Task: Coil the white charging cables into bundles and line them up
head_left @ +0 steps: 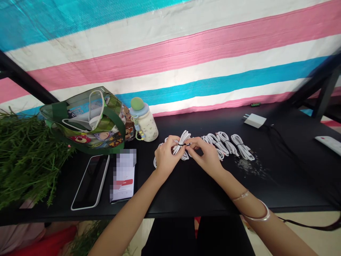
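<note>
In the head view, the left hand point(166, 157) and right hand point(205, 156) meet over a coiled white cable point(181, 146) just above the black tabletop point(186, 199). The fingers of both hands are closed on the coil: the left ones clench its loops together, while the right ones pinch a thin black tie point(184, 144) at its middle, a grip that seems to keep the loops bunched while the tie sits tight around them. To the right lies a row of similar white cable coils point(226, 144), side by side and apparently kept separate to avoid tangling. Beyond them sits a white charger point(255, 120). To the left stand a cream bottle point(144, 122) and a green-trimmed clear tote bag point(82, 121), with a phone point(90, 182) lying in front.
</note>
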Tool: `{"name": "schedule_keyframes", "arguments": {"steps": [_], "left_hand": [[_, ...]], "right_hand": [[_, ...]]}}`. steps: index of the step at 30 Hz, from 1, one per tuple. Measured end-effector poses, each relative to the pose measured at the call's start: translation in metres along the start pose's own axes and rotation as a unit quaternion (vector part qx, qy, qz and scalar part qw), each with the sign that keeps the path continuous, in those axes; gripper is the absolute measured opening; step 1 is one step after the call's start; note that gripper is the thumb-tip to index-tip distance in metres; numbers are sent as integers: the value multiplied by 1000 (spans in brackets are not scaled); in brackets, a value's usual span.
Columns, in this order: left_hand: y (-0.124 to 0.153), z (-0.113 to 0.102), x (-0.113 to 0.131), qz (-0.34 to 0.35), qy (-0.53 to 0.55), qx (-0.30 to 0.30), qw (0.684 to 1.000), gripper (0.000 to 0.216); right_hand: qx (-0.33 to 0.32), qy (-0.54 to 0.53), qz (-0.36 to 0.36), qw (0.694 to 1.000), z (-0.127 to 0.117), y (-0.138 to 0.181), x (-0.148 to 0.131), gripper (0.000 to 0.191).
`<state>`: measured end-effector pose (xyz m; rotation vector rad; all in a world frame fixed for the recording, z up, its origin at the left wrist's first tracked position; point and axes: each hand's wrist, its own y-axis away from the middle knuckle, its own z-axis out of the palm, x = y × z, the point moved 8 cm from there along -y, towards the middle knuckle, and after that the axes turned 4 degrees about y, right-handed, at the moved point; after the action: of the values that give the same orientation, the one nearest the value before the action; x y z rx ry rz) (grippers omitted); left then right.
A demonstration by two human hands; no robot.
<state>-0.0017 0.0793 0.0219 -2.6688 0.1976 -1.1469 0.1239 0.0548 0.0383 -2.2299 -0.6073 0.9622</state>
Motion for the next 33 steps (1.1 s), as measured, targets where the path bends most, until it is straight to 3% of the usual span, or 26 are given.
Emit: {"name": "schedule_keyframes", "arguments": {"steps": [18,24,33], "left_hand": [[1,7,1,0,-50,-28,998,16],[0,10,2,16,-41,-55,997,18],[0,12,1,24,17,-82,996,16]], "right_hand": [[10,107,-67,992,-3,-2,-12,16],[-24,79,-29,996,2,-2,-3,17],[-21,21,9,1000,-1,-3,2,18]]}}
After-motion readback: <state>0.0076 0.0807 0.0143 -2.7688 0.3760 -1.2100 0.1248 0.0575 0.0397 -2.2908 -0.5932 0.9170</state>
